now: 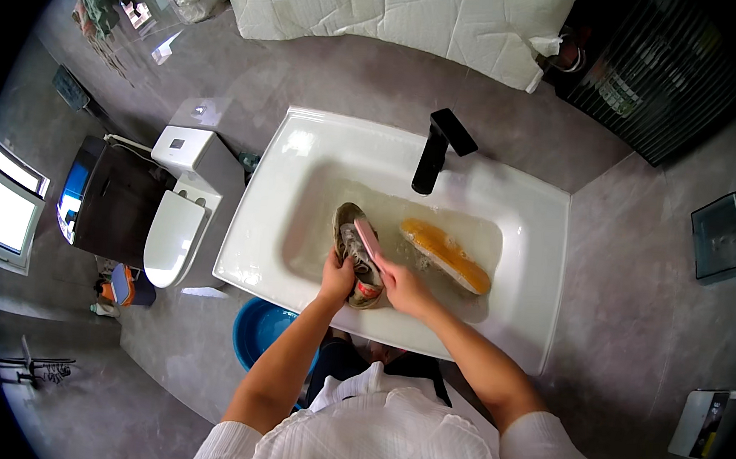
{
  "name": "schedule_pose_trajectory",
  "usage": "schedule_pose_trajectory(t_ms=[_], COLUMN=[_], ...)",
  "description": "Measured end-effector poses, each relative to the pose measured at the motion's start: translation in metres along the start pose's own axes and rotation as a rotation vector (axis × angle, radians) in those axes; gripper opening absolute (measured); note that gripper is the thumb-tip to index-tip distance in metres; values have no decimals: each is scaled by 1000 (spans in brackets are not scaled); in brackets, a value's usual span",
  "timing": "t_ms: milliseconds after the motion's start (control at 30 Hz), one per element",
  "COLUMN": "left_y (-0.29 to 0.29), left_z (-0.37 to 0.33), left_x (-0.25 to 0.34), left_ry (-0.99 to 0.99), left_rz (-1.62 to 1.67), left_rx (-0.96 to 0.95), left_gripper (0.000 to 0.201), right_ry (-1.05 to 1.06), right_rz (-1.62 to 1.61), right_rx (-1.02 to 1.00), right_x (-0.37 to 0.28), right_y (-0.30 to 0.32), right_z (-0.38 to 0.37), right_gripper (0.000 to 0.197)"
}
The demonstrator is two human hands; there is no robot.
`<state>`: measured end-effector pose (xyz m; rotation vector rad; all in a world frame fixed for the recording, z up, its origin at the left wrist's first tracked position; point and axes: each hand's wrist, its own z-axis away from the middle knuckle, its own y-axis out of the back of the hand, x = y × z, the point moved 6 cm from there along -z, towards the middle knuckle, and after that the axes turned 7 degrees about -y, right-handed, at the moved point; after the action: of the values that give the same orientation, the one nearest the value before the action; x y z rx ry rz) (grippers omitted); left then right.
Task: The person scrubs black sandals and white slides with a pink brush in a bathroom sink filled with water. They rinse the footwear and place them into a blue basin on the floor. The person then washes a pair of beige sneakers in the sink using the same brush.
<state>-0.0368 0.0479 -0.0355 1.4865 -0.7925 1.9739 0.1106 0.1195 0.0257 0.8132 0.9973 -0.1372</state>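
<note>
My left hand [336, 277] grips a dirty sneaker [350, 220] by its side, its laces facing up and its toe pointing away from me. In my right hand [405, 288] is a pink brush [367, 239], pressed along the top of the sneaker. Any bristles are hidden beneath it. Both hands are over the near side of a white sink [253, 221] that holds cloudy water. To the right, a second shoe [445, 254] lies in the water with its yellow-orange sole up.
A black faucet [431, 161] rises from the sink's far rim. Below the sink's near left edge stands a blue basin [260, 329]. A white toilet [178, 233] and a dark washing machine [114, 203] are to the left. A pale quilted cover [383, 13] hangs at the top.
</note>
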Motion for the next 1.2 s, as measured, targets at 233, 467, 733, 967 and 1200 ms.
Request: schedule_pose_trajectory(t_ms=[233,467,733,967,1200], left_y=[-16,-17,-10,-13,-10], left_z=[3,4,-4,0,-2], left_x=[22,22,-3,12,3], left_ry=[67,-14,-53,-40,-124], left_rz=[114,80,-37,89,18], left_rx=[-40,-66,13,-22,-28], left_gripper=[44,51,62,69,73], right_ry=[2,1,8,-93,-113], right_rz=[46,137,241,194,224], right_rx=[8,219,23,100,-64], right_x=[-16,-9,-21,-14,-24], right_y=[31,13,22,13,25], right_z=[38,-19,46,-23,39], right_gripper=[42,41,41,41,42])
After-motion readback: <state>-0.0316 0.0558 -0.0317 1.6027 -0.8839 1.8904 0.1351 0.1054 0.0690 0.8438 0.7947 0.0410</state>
